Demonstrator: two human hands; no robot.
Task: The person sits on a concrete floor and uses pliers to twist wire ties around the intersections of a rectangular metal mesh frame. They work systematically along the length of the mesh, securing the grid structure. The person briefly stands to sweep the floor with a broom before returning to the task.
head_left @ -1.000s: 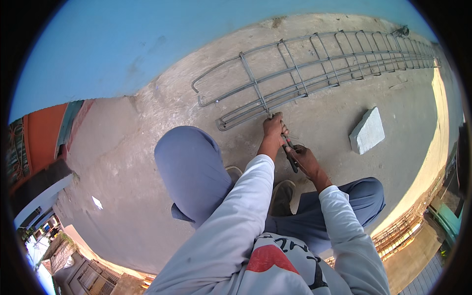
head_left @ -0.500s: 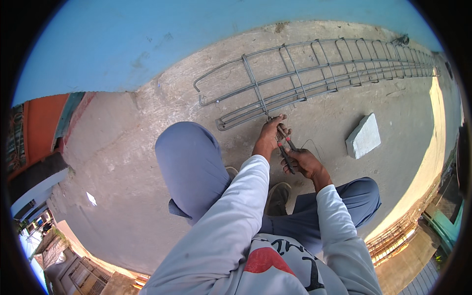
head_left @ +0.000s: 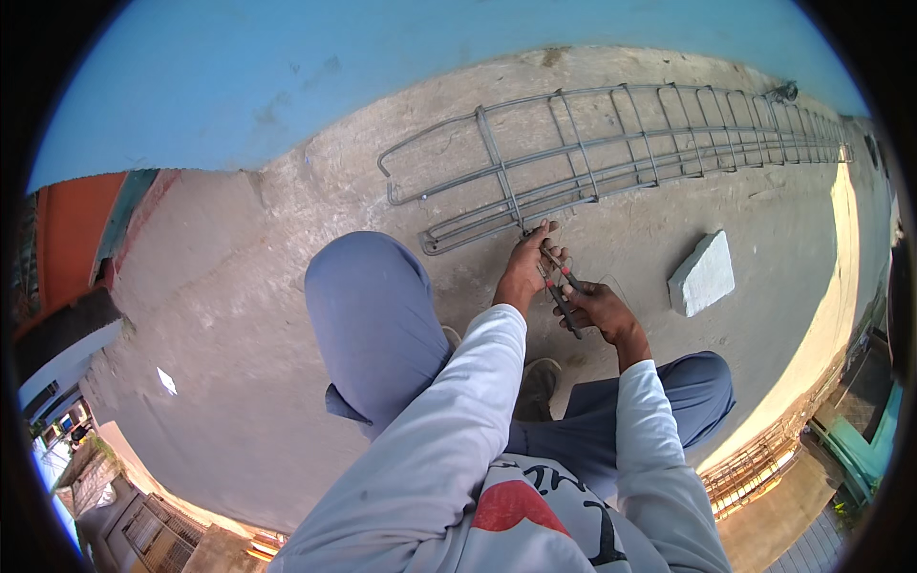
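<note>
A long rebar cage [head_left: 592, 145] of bent grey bars and stirrups lies on the concrete in front of me. My left hand [head_left: 522, 275] is at its near edge, fingers closed by the corner of a stirrup. What they pinch is too small to make out. My right hand [head_left: 602, 310] grips a pair of pliers [head_left: 571, 315] with black and red handles, which stand apart. The pliers' head points up and left, beside my left fingers. A thin wire [head_left: 619, 286] loops out near my right hand.
A pale, broken block [head_left: 702, 272] rests on the ground to the right. The blue wall [head_left: 287, 86] runs along the far side, behind the cage. My bent knees [head_left: 368, 315] flank my arms. A small white scrap [head_left: 167, 381] lies at left.
The pliers' handles have spread a little wider, and my right hand has shifted slightly right. My left hand stays by the cage. The view has tilted a little.
</note>
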